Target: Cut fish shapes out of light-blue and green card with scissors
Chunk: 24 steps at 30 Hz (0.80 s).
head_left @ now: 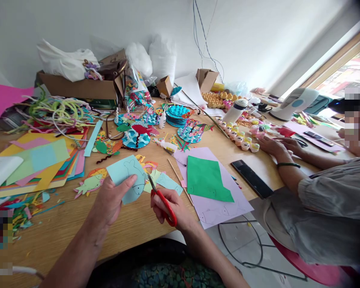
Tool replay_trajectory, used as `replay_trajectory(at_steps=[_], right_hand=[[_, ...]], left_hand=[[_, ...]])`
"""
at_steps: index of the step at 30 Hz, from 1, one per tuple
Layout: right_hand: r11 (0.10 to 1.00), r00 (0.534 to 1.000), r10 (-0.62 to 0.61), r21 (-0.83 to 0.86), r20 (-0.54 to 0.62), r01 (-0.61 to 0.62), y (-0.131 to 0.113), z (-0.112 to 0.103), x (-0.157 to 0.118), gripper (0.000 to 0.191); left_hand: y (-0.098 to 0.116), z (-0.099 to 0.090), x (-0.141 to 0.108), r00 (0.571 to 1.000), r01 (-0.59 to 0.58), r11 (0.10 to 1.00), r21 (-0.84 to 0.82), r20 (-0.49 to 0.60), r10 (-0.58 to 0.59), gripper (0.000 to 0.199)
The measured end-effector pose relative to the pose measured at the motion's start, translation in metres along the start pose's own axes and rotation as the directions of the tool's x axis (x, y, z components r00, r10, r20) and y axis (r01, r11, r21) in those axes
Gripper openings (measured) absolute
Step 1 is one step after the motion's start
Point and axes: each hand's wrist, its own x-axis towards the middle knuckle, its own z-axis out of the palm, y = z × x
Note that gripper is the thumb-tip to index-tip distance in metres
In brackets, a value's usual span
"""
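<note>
My left hand [115,196] pinches a light blue sheet [128,170] between thumb and fingers. A fish outline is drawn on that sheet. Red-handled scissors [165,202] are in my right hand [171,204], their blades pointing up and left at the sheet's right edge beside the drawn fish. Under and behind the blades lie small pale paper pieces [169,183]. Right of my right hand a green sheet [207,178] rests on a lilac sheet [219,214] with pencilled fish. Cut green paper fish [91,183] lie left of my left hand.
Stacked coloured paper [48,160] and scraps [33,208] lie left. Pipe cleaners [60,110], blue decorated discs [177,116] and a glue bottle [168,146] stand farther back. At right are a phone [252,179], egg-carton pieces [237,136] and another person's hands [271,147].
</note>
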Motion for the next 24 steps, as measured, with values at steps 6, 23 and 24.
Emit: replay_trajectory(at_steps=[6,23,24], right_hand=[[0.997,0.998,0.062,-0.036,-0.001,-0.062,-0.0012,0.0016,0.0002,0.048],[0.998,0.998,0.066,-0.010,0.012,-0.065,-0.0030,0.0028,0.0000,0.051],[0.998,0.998,0.064,-0.003,0.012,-0.064,-0.0029,0.0030,0.0001,0.051]], left_hand=[[0.0011,0.0005,-0.0010,1.000,0.019,1.000,0.006,0.003,-0.019,0.025],[-0.0014,0.0027,-0.0017,1.000,0.004,0.995,0.096,0.007,-0.005,0.028],[-0.0015,0.0027,-0.0019,1.000,0.001,0.995,0.099,0.006,-0.001,0.028]])
